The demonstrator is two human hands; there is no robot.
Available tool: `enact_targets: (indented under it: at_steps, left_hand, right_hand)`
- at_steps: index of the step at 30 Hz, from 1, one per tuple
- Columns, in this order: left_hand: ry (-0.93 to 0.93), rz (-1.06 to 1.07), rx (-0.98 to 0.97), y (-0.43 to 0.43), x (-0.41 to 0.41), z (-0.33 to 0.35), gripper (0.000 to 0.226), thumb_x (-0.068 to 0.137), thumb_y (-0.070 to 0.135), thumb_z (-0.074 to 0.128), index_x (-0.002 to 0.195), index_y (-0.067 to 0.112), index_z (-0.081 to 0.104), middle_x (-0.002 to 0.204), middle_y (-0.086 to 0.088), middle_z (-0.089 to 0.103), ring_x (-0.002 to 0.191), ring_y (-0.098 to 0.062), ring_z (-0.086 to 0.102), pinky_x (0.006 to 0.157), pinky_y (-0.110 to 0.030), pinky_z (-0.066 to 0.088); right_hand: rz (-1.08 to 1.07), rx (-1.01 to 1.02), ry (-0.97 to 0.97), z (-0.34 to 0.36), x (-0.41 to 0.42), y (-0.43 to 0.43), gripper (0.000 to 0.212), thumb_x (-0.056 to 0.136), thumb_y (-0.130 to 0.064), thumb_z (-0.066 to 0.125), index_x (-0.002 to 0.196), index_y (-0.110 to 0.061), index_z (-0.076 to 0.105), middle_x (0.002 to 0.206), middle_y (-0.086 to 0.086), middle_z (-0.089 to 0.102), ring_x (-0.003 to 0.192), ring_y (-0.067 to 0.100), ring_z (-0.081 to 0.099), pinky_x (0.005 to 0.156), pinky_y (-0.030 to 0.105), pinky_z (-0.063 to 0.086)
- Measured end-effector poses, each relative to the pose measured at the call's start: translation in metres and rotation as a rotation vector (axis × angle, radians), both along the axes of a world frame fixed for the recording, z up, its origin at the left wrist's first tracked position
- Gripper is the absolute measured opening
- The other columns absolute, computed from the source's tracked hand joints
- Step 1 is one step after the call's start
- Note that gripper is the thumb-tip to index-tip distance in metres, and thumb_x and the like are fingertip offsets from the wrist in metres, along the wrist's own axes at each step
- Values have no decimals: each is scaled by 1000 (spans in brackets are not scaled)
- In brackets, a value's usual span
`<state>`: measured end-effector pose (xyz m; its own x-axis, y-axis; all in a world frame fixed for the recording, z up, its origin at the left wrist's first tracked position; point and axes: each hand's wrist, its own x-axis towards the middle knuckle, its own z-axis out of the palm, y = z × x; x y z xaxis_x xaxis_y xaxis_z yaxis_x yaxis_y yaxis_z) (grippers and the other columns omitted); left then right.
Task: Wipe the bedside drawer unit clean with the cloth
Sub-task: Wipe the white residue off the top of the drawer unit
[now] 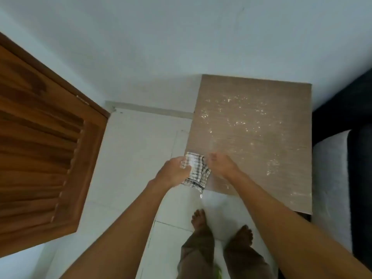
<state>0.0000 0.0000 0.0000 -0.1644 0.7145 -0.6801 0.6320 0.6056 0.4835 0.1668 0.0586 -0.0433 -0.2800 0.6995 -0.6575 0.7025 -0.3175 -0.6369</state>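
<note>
Room: white walls meet a pale tiled floor (128, 158), and you look straight down from standing height.
Door: brown wooden door (40, 150) with slatted panels fills the left side, well apart from your hands.
Drawer unit: bedside drawer unit (257, 121) stands against the far wall, its tan woodgrain top speckled with bright wet-looking glints.
Bed: dark bed edge (346, 109) with a light grey sheet sits just beside the unit's right side.
Cloth: checked cloth (196, 172) hangs bunched over the unit's near-left corner, its lower end drooping past the front edge toward the floor.
Left hand: your left hand (174, 171) is clenched on the cloth's left side, fingers curled into the fabric.
Right hand: your right hand (220, 165) pinches the cloth's upper right edge above the top; blur keeps the exact finger contact unclear.
Feet: your bare feet (199, 219) stand on the tiles in front of the unit, in olive trousers.
</note>
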Motion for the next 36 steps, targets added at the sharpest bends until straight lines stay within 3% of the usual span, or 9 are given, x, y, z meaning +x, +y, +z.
enact_targets:
  at_steps: [5,11,16,20,22,25,27,30,36]
  left_hand:
    - [-25,40,-19,-14,2,-53,34,94,22,53,127,15,59,123,-3,65,112,-22,61,94,-28,47]
    - [63,159,78,-15,-5,-86,13,88,22,58,98,20,67,90,-2,65,78,-17,64,69,-37,58]
    - [-93,346,29,2,-14,-90,15,89,22,65,89,9,72,75,-3,68,69,-21,63,64,-36,54]
    - [-452,473,-47,25,-21,-72,21,94,21,62,109,10,70,95,-4,75,87,-18,72,78,-30,58]
    - [-681,477,-52,38,-22,-59,24,96,18,60,117,8,67,103,-7,75,92,-20,72,76,-29,57]
    - [-853,449,-68,58,-17,-40,26,95,16,59,118,4,65,110,-13,73,100,-25,70,82,-31,56]
    - [-896,431,-67,71,-11,-33,27,94,15,60,118,2,65,114,-16,71,109,-30,67,95,-38,52]
    - [-822,380,-38,87,-2,-29,26,94,16,62,117,6,67,110,-14,73,102,-26,69,93,-38,54]
    - [-374,313,121,126,3,-40,30,98,23,53,126,18,64,108,2,72,90,-13,68,89,-27,54]
  right_hand:
    - [19,153,-251,-50,-25,-16,51,91,-42,56,138,-25,47,142,2,46,124,25,48,99,39,43]
    - [-90,101,-204,-64,-39,-20,19,90,-35,61,102,-21,69,81,-6,68,69,14,62,62,28,51]
    - [-126,88,58,-42,-36,-11,13,92,-27,63,86,-17,69,67,-4,63,50,7,50,52,30,45]
    - [-323,183,198,-17,-30,2,1,90,-27,67,90,-28,66,83,-12,66,71,3,60,60,16,47]
    - [-510,91,348,-11,-25,10,19,88,-32,69,105,-25,66,97,-6,70,87,11,67,65,18,53]
    - [-633,-200,606,-7,-17,25,62,78,-50,72,129,-19,53,114,12,69,99,29,69,79,44,58]
    - [-585,-314,697,-1,-13,32,63,81,-53,67,126,-10,56,113,21,68,101,37,67,85,52,55]
    - [-557,-243,634,8,-6,43,46,90,-47,60,119,-12,63,108,17,71,100,34,69,89,52,53]
    - [-750,-29,511,16,26,82,28,92,-39,58,107,-17,67,97,5,76,91,23,73,88,49,55]
